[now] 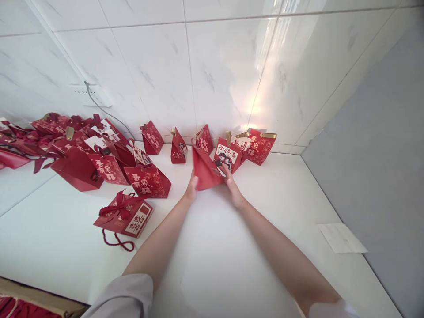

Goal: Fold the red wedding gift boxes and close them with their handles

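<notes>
A red triangular gift box (206, 171) is held between my two hands over the white tabletop, its plain side facing me and slightly blurred. My left hand (192, 187) grips its left edge, thumb in front. On the right side, my right hand (232, 187) presses with fingers stretched along the box. Just behind it stands a gift box with a cartoon couple (225, 157). A red patterned box (204, 139) is partly hidden behind the held one. To the right, another red box with a gold ribbon loop (260, 146) leans near the wall.
Two small boxes, one patterned (152, 138) and one with a gold loop (179, 148), stand by the wall. Many red boxes crowd the left, including a larger one (147, 181). A ribboned box with a rope handle (127, 216) lies nearer. White paper (341, 238) lies at right.
</notes>
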### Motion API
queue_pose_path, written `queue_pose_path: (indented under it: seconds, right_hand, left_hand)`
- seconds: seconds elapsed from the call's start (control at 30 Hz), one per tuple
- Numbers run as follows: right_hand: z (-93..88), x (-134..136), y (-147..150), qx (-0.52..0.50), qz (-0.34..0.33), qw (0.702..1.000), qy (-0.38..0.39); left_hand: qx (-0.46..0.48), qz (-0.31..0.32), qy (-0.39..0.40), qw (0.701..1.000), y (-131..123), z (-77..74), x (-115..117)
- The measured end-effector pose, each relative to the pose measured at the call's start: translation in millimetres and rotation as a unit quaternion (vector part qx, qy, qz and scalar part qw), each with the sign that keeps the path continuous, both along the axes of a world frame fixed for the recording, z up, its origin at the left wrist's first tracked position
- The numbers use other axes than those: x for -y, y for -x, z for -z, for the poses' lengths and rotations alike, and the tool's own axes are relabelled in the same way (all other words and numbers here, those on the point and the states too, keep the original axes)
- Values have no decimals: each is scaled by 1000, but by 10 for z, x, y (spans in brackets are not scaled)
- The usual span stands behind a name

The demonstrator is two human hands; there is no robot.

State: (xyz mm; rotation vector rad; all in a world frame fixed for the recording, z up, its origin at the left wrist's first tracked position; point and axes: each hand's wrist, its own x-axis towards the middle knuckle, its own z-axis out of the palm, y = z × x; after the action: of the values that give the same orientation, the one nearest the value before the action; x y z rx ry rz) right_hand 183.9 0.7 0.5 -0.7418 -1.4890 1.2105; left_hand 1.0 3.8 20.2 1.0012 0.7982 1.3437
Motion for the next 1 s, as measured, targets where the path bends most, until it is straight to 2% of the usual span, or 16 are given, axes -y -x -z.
queue_pose_path:
  seconds: [0.07,0.13,0.3,0.67,1.0]
  right_hand:
    - [41,-50,-5,-29,3,999,32]
    - [76,-96,-6,-37,4,998,55]
    - [98,-112,3,-32,4,998,60]
    - [72,-67,12,-31,-1,998,55]
    - [-5,-29,12,-27,-5,998,51]
  left_hand:
    - [100,29,63,993,5,-47,5]
    - [160,84,90,979,4,-110,29]
    - [218,172,131,952,11,-215,72]
    - [293,229,184,910,93,-201,51]
    - [275,228,172,918,92,-160,32]
